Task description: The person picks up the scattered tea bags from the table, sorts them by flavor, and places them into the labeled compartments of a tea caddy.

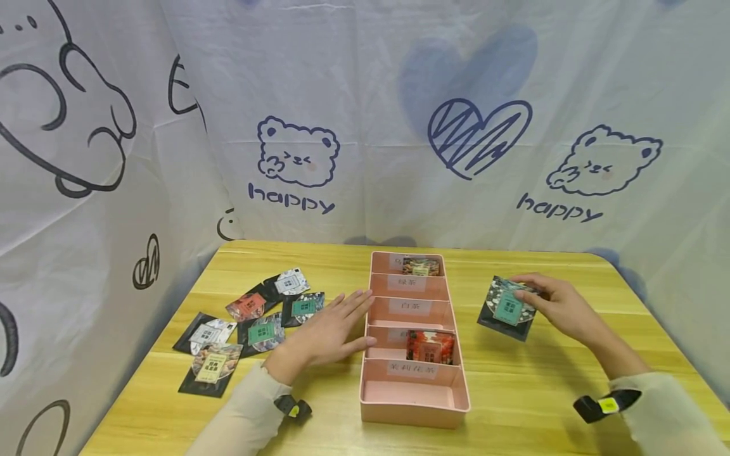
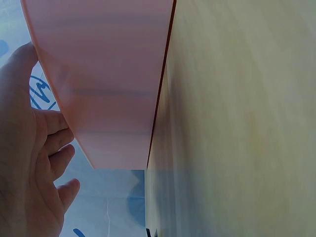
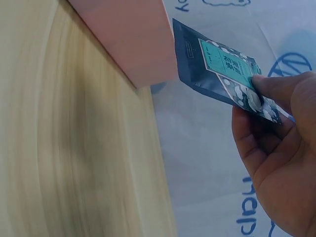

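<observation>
Between thumb and fingers my right hand (image 1: pixel 561 307) pinches a flat black sachet (image 1: pixel 506 308) with a green label and a floral print, raised to the right of the pink divided box (image 1: pixel 413 415). The right wrist view shows the thumb on the label side of the sachet (image 3: pixel 222 69) and the curled fingers beneath. My left hand (image 1: pixel 333 329) rests its extended fingertips and thumb along the box's left rim. In the left wrist view, its fingertips (image 2: pixel 61 133) meet the rim of the pink wall (image 2: pixel 103 74).
A red sachet (image 1: pixel 430 348) lies in the box's second compartment from the front; a brownish sachet (image 1: pixel 421 266) lies in the farthest one. Paper labels mark the compartments. Several black sachets with white, red, green and yellow labels, such as the yellow-labelled sachet (image 1: pixel 211 370), are spread on the table's left.
</observation>
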